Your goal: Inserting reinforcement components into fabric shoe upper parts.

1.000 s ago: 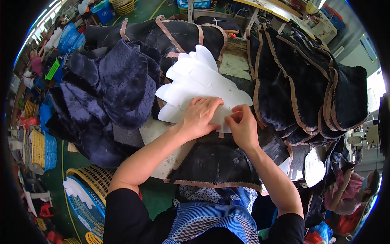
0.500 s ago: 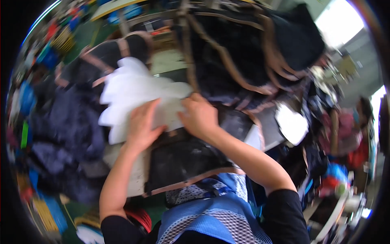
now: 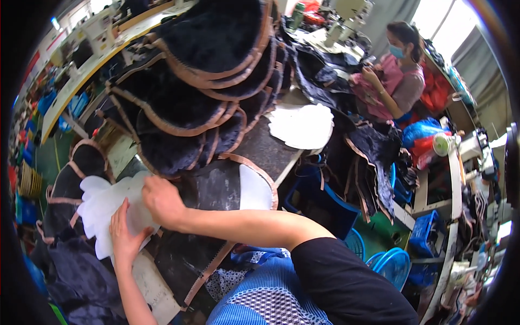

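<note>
Covering much of the pale worktable (image 3: 150,280): a black panel (image 3: 187,257) with tan edging at the near side, overlapping dark plush panels (image 3: 211,40) beyond it. A second white pile (image 3: 300,126) lies farther right. Room: green floor (image 3: 379,233), large blue bin (image 3: 322,197) beside the table, sewing machine (image 3: 352,10) at the top, co-worker (image 3: 401,81) in a mask at upper right.

Change vs. 0.5 s ago: view has swung right. White scalloped sheets (image 3: 103,214) now sit at lower left of view; co-worker has shifted inward from the right margin. Both hands remain at the sheets.

Grip: left hand (image 3: 126,238) laid on the sheets, fingers extended, thumb spread well away, nothing clasped. Right hand (image 3: 164,203) at the sheets' right side, fingers curled inward; fingertips hidden, so I can't determine whether a sheet is pinched.
</note>
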Tool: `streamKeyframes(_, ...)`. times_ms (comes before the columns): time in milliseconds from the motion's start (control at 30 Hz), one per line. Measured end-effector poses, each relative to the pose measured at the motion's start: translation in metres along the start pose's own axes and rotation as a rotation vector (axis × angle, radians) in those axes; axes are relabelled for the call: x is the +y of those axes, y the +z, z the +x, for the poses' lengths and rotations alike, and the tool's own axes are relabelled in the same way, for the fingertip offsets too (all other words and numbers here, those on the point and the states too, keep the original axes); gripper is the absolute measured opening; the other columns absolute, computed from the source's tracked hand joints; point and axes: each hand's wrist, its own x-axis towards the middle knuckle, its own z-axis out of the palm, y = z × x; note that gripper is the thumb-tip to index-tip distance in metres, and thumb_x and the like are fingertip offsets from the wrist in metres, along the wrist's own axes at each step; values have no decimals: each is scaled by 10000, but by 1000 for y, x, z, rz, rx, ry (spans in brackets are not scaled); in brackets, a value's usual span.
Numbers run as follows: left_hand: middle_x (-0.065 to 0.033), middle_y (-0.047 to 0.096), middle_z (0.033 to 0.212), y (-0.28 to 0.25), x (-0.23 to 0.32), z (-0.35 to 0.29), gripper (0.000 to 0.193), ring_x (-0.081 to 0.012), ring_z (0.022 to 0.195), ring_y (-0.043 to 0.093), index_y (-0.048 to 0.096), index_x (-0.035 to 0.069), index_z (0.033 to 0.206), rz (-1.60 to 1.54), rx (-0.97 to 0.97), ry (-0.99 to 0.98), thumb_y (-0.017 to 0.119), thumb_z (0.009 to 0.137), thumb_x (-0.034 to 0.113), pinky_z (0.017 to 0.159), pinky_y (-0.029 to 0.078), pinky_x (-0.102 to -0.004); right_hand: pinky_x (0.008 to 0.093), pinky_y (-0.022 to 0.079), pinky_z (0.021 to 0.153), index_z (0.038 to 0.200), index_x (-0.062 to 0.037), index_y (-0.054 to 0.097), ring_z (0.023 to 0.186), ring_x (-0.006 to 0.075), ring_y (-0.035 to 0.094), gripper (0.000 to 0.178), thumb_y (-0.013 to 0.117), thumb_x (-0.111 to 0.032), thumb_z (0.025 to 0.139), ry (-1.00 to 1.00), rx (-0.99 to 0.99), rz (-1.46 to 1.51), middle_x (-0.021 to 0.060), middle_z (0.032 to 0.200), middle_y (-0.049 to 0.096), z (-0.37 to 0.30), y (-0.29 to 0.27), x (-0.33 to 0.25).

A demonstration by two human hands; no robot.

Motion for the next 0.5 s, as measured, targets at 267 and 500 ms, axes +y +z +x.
streamKeyframes(267,-216,634,1333,-4,-11,4,970,-350,1210,627,340,106,1599,-196,63,3,805,752,28,1049,471,-456,429,514,558,915,-3,570,683,286,685,201,638,-165,817,-367,-274,55,119,769,640,-11,-37,-42)
streamKeyframes(500,-146,601,1395,-26,6,-32,674,-293,1317,558,551,16,1408,-190,107,-8,842,825,190,1134,419,-396,378,576,702,1056,-53,655,812,298,716,205,667,-60,851,10,-82,219,163,913,677,37,-200,6)
